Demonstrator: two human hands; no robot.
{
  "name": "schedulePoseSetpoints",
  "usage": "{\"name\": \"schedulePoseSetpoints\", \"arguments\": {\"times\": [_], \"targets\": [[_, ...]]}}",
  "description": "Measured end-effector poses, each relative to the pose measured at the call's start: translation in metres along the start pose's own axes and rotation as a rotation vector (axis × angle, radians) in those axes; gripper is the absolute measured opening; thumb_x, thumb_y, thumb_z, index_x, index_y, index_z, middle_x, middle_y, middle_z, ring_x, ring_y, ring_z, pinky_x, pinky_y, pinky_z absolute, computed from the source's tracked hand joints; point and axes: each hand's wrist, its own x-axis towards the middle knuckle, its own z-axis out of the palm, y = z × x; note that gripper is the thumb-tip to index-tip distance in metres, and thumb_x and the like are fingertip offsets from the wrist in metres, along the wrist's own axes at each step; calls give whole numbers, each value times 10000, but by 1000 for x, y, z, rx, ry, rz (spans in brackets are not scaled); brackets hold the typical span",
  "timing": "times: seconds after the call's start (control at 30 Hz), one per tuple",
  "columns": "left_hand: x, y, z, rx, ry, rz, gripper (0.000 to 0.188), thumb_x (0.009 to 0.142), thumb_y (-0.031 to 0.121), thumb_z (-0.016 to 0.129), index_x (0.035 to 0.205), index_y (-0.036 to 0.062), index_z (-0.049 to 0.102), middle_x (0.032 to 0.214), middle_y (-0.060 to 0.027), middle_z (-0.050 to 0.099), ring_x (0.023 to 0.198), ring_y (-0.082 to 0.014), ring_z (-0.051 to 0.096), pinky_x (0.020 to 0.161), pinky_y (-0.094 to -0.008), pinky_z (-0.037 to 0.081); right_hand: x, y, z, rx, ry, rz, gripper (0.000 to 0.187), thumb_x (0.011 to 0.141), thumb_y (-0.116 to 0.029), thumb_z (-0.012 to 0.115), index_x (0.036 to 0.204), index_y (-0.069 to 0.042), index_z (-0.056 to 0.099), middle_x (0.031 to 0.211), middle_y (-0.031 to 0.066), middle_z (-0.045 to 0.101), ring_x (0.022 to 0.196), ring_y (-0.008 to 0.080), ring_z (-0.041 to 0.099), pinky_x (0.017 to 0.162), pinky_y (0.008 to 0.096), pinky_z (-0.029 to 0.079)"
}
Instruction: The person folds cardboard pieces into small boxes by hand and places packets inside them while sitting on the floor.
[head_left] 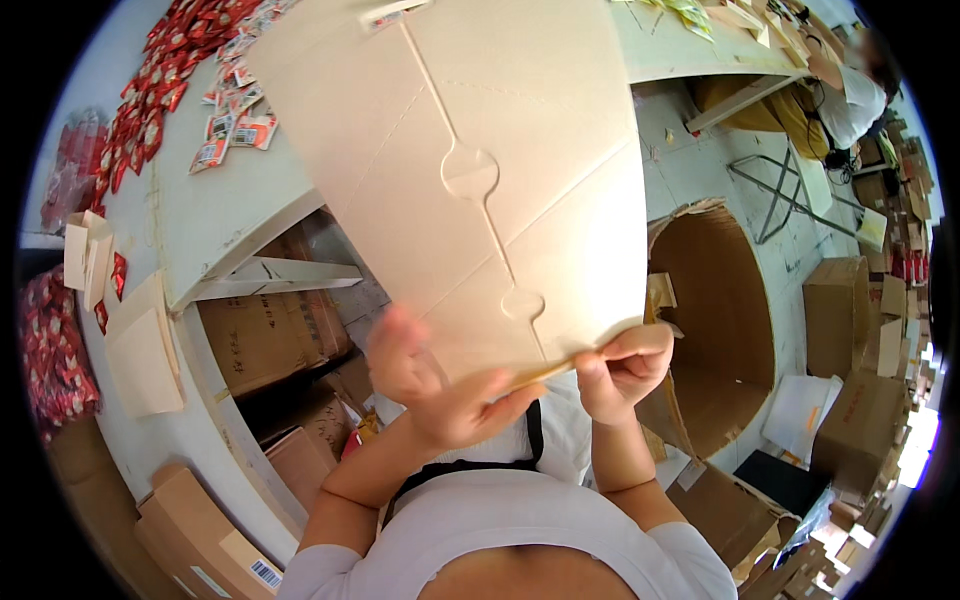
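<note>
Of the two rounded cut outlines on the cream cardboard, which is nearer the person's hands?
The lower cut outline, just above the edge pinched by the right hand. It looks smaller than the upper cut outline, farther up the cream cardboard.

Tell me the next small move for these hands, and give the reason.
I'd probably close the left hand on the near edge of the cream cardboard sheet. The right hand already pinches that edge, while the left, partly blurred, has its thumb apart from its fingers, so a second grip should steady the broad panel.
</note>
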Motion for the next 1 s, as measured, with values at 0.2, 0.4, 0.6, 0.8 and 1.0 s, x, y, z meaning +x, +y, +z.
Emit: {"name": "schedulePoseSetpoints", "arguments": {"times": [0.2, 0.4, 0.6, 0.8, 1.0], "targets": [[15, -3, 10, -859, -22, -746, 581, 721, 151, 702, 1166, -30, 375, 1189, -170, 401, 1005, -222, 487, 812, -366, 435, 13, -8, 26, 199, 254, 380, 602, 741, -12, 655, 1155, -78, 223, 806, 134, 564, 664, 132, 572, 552, 226, 470], [15, -16, 5, -1097, -316, -1109, 276, 804, 30, 576, 1039, -67, 469, 898, -126, 590, 705, -159, 599, 574, -256, 518, 18, -1, 24, 433, 219, 630, 758, 714, 86, 588, 1299, -62, 128, 1102, 185, 470, 976, 220, 548, 799, 310, 474], [6, -23, 20, -1050, -263, -1015, 216, 814, 18, 552, 1002, -78, 503, 903, -142, 594, 722, -159, 604, 563, -252, 521, 5, 8, 27, 410, 215, 750, 563, 718, 103, 524, 1191, -21, 247, 1068, 131, 477, 1006, 171, 510, 823, 289, 448], [4, -24, 25, -1024, -268, -1009, 194, 827, 20, 527, 992, -83, 516, 878, -139, 605, 703, -162, 609, 570, -257, 522, -2, 19, 31, 393, 283, 816, 478, 719, 107, 502, 1120, -18, 274, 1017, 130, 482, 908, 151, 533, 784, 284, 449], [-3, -28, 29, -966, -230, -1055, 182, 825, 27, 535, 971, -82, 531, 858, -134, 611, 657, -151, 604, 542, -244, 508, 1, 17, 32, 316, 204, 716, 499, 721, 114, 513, 1123, -22, 252, 1003, 122, 478, 896, 142, 528, 751, 271, 452]]}}
